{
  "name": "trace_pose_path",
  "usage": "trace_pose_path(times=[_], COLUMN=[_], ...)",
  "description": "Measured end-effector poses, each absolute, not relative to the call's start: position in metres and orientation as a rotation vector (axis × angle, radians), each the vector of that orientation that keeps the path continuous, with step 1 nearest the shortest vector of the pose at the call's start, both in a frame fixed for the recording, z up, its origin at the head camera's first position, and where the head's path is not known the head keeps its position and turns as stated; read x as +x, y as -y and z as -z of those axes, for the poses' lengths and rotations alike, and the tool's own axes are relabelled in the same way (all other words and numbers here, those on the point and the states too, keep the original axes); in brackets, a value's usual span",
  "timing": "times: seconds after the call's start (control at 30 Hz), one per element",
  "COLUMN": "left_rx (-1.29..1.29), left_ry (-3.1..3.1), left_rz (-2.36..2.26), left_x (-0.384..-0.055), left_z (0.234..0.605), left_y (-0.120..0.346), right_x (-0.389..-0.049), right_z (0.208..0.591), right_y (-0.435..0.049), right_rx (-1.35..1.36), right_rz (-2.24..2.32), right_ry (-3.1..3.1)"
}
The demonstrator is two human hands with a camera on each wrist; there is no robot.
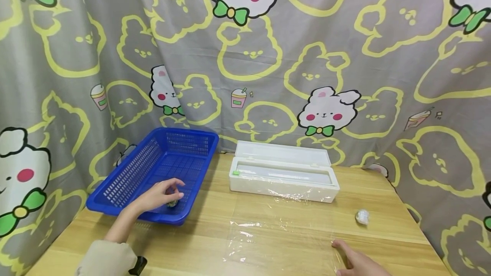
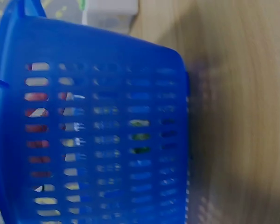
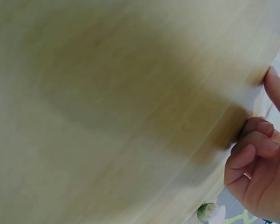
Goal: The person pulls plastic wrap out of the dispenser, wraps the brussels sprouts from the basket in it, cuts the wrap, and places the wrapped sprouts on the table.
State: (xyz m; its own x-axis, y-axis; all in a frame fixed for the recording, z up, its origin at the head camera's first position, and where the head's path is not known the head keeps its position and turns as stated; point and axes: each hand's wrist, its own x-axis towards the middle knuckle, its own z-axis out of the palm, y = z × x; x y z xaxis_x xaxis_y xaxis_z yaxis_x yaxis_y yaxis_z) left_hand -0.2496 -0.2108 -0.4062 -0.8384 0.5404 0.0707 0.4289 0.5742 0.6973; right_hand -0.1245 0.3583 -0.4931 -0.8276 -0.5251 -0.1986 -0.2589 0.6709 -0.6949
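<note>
My left hand (image 1: 163, 195) reaches into the blue plastic basket (image 1: 207, 156). Its fingers and thumb are spread above a small dark green roundish thing (image 1: 172, 203). Contact there is hidden; the left wrist view shows only green (image 2: 140, 136) through the basket's slots. A sheet of clear plastic wrap (image 1: 276, 233) stretches over the table from a white wrap dispenser box (image 1: 284, 191). At the sheet's right edge, my right hand (image 1: 358, 263) touches it with an extended index finger. In the right wrist view, the right hand's (image 3: 263, 172) other fingers are bent.
To the right of the wrap lies a small ball (image 1: 362, 217) in shiny clear film, greenish in the right wrist view. The dispenser's lid (image 1: 284, 153) stands raised at the back. A patterned curtain (image 1: 253, 63) hangs behind the wooden table (image 1: 391, 242).
</note>
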Motion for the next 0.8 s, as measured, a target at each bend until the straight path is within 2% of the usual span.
trace_pose_path(times=[0.47,0.8], left_rx=[0.741,0.781], left_ry=[-2.615,-2.581], left_rz=[-1.104,-1.089], left_x=[-0.264,-0.275], left_z=[0.422,0.427], left_y=[0.222,0.221], right_x=[-0.125,-0.125], right_z=[0.492,0.498], right_y=[-0.357,-0.358], right_rx=[-0.589,-0.700], right_rz=[1.013,1.008], right_ry=[-2.455,-2.498])
